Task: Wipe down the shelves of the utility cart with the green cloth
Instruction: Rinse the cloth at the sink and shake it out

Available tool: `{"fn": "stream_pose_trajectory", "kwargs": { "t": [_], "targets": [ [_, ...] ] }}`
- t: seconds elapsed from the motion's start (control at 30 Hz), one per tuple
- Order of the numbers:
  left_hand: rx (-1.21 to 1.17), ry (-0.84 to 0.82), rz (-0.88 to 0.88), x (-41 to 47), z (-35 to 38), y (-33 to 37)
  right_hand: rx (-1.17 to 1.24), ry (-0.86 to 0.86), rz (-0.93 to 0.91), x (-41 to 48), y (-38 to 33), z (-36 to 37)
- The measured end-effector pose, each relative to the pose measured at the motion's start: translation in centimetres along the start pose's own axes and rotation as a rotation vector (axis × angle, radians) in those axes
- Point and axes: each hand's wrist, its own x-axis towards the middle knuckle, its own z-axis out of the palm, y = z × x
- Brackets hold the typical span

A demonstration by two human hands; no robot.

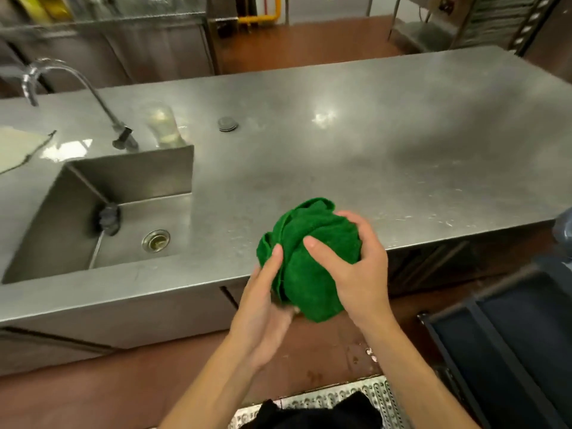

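We stand in a commercial kitchen on a red-brown floor (123,391), with a perforated metal grate (356,394) at our feet. Just above it our two hands meet in front of us, over the near edge of the desk (387,144). The left hand (263,301) cups the green cloth (312,261) from below and from the left, its thumb lying up across the fabric. The right hand (362,274) curls over the cloth from the right, thumb pressed into its front. Both hands hold it, and neither has a finger free. The cloth is bunched into a loose ball, a little taller than wide, so we read no useful long axis in it. It is in the air and touches no shelf. The utility cart (510,342) sits low at our right, its dark shelf below the hands and apart from them. The right hand is the nearer one to it, so we judge the coming move to be a turn right and down. Farther left, a sink (130,181) is set into the desk, with a curved faucet (74,75) behind it.
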Motion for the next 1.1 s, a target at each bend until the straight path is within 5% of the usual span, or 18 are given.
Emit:
{"fn": "stream_pose_trajectory", "kwargs": {
  "t": [0.13, 0.37, 0.6, 0.7, 0.8, 0.93, 1.1],
  "targets": [
    [-0.159, 0.137, -0.029, -0.2, -4.7, 4.3, -0.113, -0.150, -0.166, -0.9, 1.5, 7.9],
    [-0.322, 0.258, 0.200, 0.3, -10.6, 11.7, -0.245, -0.261, -0.140, 0.0, 3.8, 19.7],
    [-0.173, 0.697, 0.357, 3.4, -15.0, 16.3, -0.195, -0.341, 0.422, 4.2, 6.5, 28.0],
    [-0.056, 0.741, 0.495, 5.1, -16.9, 18.9, 0.072, -0.431, 0.682, 7.4, 6.4, 31.6],
    [0.055, 0.723, 0.542, 7.4, -18.3, 21.8, 0.157, -0.490, 0.725, 10.6, 5.5, 35.1],
    [0.102, 0.741, 0.443, 10.4, -19.1, 26.1, 0.083, -0.416, 0.506, 13.9, 6.5, 39.6],
    [-0.230, 0.428, 0.227, 12.7, -21.3, 32.1, 0.009, -0.638, -0.241, 17.7, 8.0, 42.4]
  ]
}}
